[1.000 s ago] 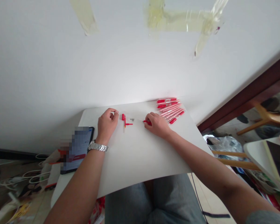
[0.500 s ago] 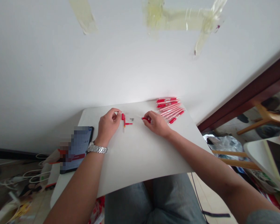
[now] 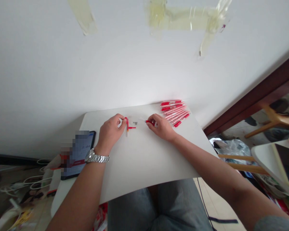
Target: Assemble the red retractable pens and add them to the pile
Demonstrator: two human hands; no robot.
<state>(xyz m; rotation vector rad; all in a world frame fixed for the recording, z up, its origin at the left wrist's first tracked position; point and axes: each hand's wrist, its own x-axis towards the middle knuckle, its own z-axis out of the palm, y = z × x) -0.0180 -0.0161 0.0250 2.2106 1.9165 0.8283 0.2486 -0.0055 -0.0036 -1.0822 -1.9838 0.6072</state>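
My left hand (image 3: 110, 131), with a metal watch on its wrist, pinches at the loose red pen parts (image 3: 128, 124) lying on the white table (image 3: 139, 160). A tiny grey spring (image 3: 135, 123) lies just right of those parts. My right hand (image 3: 161, 127) is closed on a red pen piece (image 3: 149, 122), its tip pointing left toward the spring. A bundle of several red pens (image 3: 175, 110) lies beyond my right hand near the table's far right corner.
A phone (image 3: 78, 154) lies at the table's left edge. The white wall (image 3: 125, 64) with tape strips stands right behind the table. Cables and clutter cover the floor at left; wooden chairs and another table stand at right.
My left hand has slid right and reached the loose red parts. My right hand has shifted slightly left and up with its red piece.
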